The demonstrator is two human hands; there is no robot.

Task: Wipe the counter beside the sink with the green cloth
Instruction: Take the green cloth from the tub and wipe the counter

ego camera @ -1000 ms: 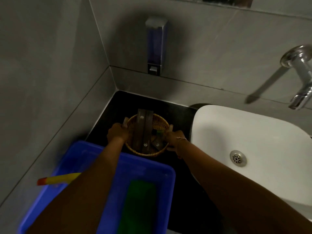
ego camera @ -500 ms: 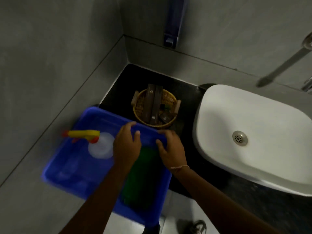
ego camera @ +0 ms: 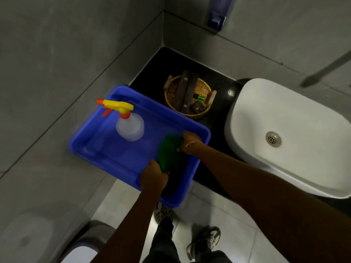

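The green cloth lies folded inside the blue plastic tub, near its right side. My right hand grips the cloth's far end. My left hand holds its near end at the tub's front wall. The black counter runs from the corner to the white sink. The tub stands on the counter's left part and overhangs its front edge.
A clear spray bottle with a yellow and orange trigger stands in the tub. A wicker basket with dark wooden items sits on the counter behind it. A soap dispenser hangs on the wall. My shoes are on the tiled floor below.
My hands left the wicker basket's handles, came back into the blue tub and closed on the two ends of the green cloth. The view has tilted down toward the floor.
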